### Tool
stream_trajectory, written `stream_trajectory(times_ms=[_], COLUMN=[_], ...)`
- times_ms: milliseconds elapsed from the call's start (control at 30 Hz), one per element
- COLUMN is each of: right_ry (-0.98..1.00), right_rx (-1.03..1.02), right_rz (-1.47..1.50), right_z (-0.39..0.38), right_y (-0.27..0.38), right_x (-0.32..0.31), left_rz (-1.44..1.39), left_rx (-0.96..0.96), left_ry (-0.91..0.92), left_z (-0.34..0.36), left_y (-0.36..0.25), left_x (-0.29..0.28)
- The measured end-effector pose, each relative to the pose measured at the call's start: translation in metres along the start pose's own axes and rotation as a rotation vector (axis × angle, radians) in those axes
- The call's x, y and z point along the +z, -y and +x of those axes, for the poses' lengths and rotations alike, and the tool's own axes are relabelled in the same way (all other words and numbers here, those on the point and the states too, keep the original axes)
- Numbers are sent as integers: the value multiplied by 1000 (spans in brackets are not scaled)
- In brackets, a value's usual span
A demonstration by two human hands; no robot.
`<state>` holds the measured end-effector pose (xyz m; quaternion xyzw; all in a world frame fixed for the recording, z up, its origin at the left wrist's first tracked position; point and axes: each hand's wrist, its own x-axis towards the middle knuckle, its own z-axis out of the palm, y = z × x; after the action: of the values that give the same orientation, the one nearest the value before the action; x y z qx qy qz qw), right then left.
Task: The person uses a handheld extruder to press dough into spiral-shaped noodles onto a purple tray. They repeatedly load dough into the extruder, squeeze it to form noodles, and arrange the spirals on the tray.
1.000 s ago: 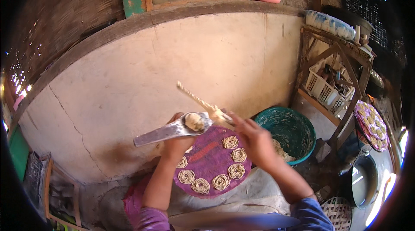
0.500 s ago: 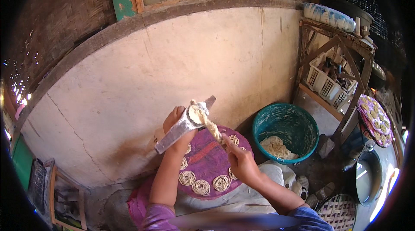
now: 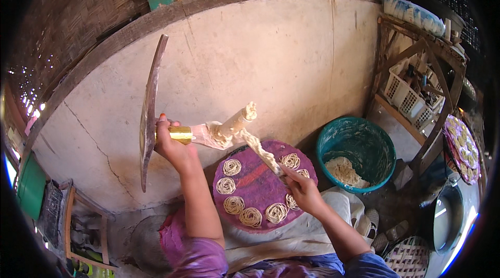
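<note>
My left hand (image 3: 172, 145) grips a noodle press by its brass cylinder (image 3: 180, 135). The press's long dark metal handle (image 3: 148, 111) stands nearly upright to the left of that hand. A dough-smeared plunger (image 3: 238, 120) sticks out to the right of the cylinder. My right hand (image 3: 302, 190) holds a dough-coated stick (image 3: 262, 152) whose upper end reaches the press's doughy mouth. Below both hands a round purple mat (image 3: 255, 176) rests on my lap, with several coiled noodle nests around its rim.
A teal basin (image 3: 364, 137) with a lump of dough stands at the right. Beyond it are a wooden rack with white baskets (image 3: 411, 101), a second mat of noodle nests (image 3: 461, 145), a metal pot (image 3: 442, 220) and a woven basket (image 3: 406, 260). A plastered wall (image 3: 260, 59) faces me.
My left hand has turned the press and shifted left, so its handle now stands upright. My right hand dropped lower over the mat, the stick still at the press's mouth.
</note>
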<state>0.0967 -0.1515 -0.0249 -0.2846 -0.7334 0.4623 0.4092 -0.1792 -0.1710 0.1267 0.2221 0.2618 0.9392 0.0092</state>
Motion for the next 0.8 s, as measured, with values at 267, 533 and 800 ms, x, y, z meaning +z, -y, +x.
stream_trajectory(times_ms=[267, 533, 800], right_ry=[-50, -26, -69], right_rx=[-56, -76, -224], right_rz=[-80, -78, -83], right_z=[-7, -13, -33], right_y=[9, 15, 23], right_x=[41, 42, -79], left_rz=[-1, -27, -88], left_rx=[145, 233, -321], left_ry=[-122, 51, 123], left_z=[-45, -69, 11], left_y=[-1, 16, 11], left_x=[21, 18, -13])
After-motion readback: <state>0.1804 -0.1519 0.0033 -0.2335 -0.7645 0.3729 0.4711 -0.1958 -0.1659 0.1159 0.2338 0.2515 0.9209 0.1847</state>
